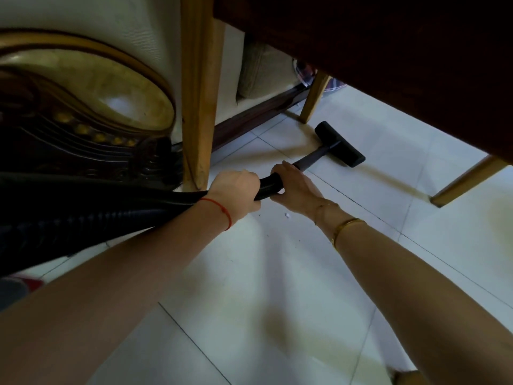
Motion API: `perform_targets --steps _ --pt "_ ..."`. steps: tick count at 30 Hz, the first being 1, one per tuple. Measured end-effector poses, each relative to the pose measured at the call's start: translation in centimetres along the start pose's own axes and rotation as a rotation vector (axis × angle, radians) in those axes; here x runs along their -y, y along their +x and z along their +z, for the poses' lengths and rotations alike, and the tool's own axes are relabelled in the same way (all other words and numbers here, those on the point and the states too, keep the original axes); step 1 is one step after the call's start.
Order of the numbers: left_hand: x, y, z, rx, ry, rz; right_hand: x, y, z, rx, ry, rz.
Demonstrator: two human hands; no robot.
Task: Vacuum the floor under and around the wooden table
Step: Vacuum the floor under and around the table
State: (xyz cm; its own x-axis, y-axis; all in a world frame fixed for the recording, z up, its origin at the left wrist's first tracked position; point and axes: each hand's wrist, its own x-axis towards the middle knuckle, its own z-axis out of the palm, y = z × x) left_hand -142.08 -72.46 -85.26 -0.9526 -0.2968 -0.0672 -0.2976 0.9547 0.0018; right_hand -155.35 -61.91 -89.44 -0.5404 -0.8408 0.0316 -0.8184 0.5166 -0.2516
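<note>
I look under the wooden table, whose dark underside [388, 37] fills the upper right. Its pale legs stand at left [197, 107], far centre [313, 98] and right [469, 180]. A black vacuum wand [313, 157] reaches over the white tiled floor [277, 273] to a black floor nozzle [340, 144] lying flat beneath the table. My left hand [236, 190] grips the black handle tube where the ribbed hose [83, 218] joins. Just ahead of it, my right hand [294, 184] grips the same tube.
An ornate dark and gold carved furniture piece [83, 107] stands at left against the table leg. A cream cushion [261, 70] and checked cloth [305, 73] lie behind the far leg. A small white crumb [287, 216] lies on the tile near my right wrist.
</note>
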Motion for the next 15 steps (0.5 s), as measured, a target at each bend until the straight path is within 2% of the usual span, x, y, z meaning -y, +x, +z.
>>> perform_targets --steps 8,15 --pt "5.0 -6.3 -2.1 -0.081 0.132 0.041 7.0 -1.8 0.5 -0.161 -0.164 -0.115" --pt "8.0 -9.6 -4.0 -0.109 0.216 -0.017 11.9 -2.4 0.1 -0.266 -0.268 -0.083"
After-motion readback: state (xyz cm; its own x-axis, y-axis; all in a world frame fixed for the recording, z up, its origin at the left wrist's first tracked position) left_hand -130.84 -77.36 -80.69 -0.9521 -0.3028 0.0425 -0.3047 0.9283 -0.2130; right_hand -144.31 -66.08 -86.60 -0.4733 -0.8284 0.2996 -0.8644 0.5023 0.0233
